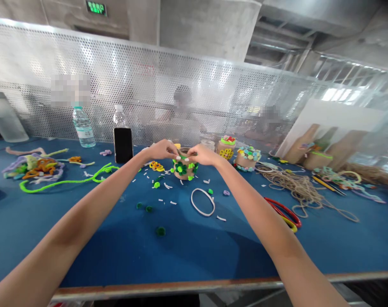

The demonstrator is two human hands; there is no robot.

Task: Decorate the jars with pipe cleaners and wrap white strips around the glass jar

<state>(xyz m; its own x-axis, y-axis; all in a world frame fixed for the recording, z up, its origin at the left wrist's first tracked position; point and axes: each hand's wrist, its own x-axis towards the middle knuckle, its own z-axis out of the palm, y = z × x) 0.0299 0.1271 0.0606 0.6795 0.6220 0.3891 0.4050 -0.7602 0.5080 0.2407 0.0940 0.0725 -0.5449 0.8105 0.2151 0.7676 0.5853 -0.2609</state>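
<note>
The left hand (162, 150) and right hand (204, 155) press their fingers (178, 157) closed on the rim of a green-flowered craft pot (184, 170), at twelve o'clock on the blue tabletop (117, 247), before a perforated metal screen (168, 72).

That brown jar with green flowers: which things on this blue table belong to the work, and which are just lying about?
Part of the work:
left hand, right hand, brown jar, green pom-poms, white snippets

Just lying about:
water bottle, black phone, coil of twine
</note>
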